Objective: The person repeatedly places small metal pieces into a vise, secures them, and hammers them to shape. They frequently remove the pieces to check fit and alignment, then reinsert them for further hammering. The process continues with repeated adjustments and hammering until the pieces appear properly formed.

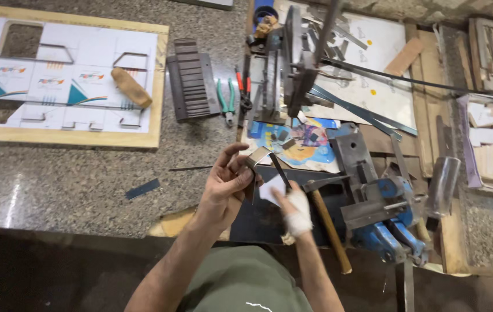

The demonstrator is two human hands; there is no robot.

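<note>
My left hand (225, 184) grips a bent strip of thin metal (256, 158), curved over near its top end. My right hand (294, 209), wrapped in a white bandage around the palm, pinches the lower end of the same strip, where a dark narrow blade section (279, 170) runs down toward a small white card (271, 190). Both hands hover over a dark metal plate (258, 222) at the bench's near edge. A wooden-handled hammer (328, 225) lies just right of my right hand.
A blue bench tool (382, 216) sits to the right. Behind stands a tall metal bending machine (292, 63). Green and red pliers (232, 98) lie on the granite top. A wooden die board with a printed carton layout (67, 75) lies at left, a ribbed metal block (191, 86) beside it.
</note>
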